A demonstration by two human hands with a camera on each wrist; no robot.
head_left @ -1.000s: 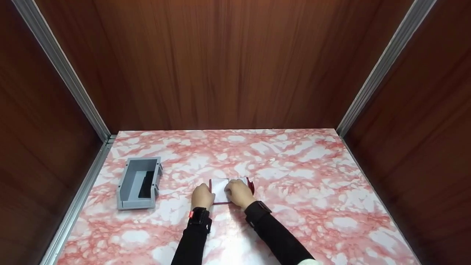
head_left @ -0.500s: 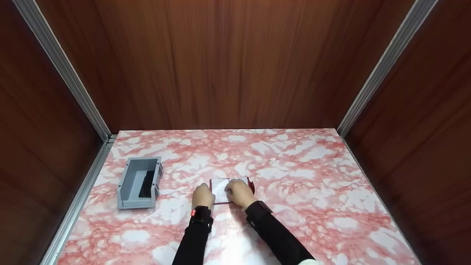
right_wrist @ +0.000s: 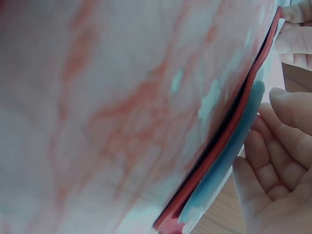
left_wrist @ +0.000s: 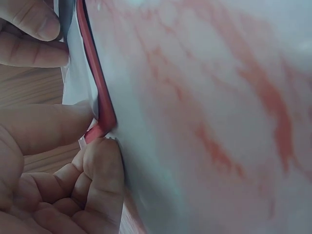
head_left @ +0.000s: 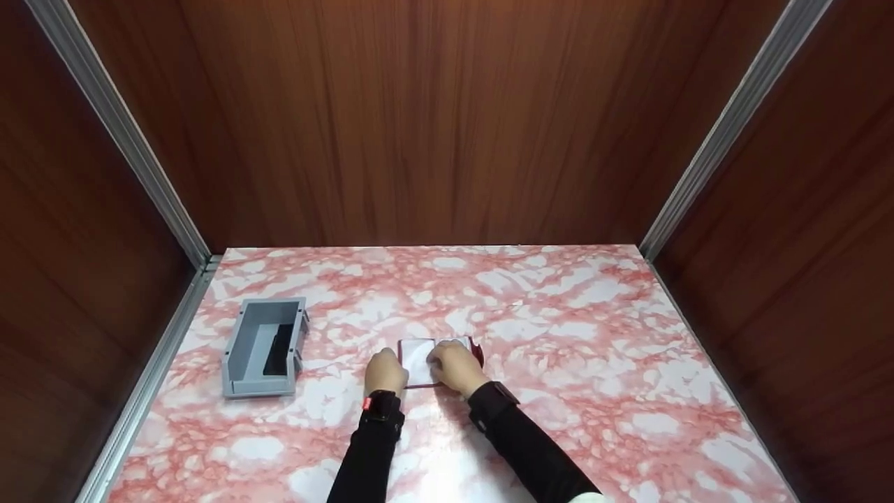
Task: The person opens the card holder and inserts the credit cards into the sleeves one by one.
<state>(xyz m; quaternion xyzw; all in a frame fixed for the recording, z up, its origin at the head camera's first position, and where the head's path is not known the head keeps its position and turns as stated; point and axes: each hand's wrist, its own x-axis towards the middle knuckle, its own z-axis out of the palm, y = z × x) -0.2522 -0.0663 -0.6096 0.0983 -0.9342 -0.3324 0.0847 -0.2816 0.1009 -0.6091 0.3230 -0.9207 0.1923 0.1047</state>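
My L hand pinches left edge of rectangular red-edged white booklet; R hand touches it, can't tell if gripping.

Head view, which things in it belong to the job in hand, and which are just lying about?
In the job:
Red-edged white item, perhaps an open booklet, between the hands.
Left hand, pinching its edge.
Right hand, on its other side.

Apparently just lying about, as neither hand touches them:
Gray bin, off to the left.
Black object inside that bin.
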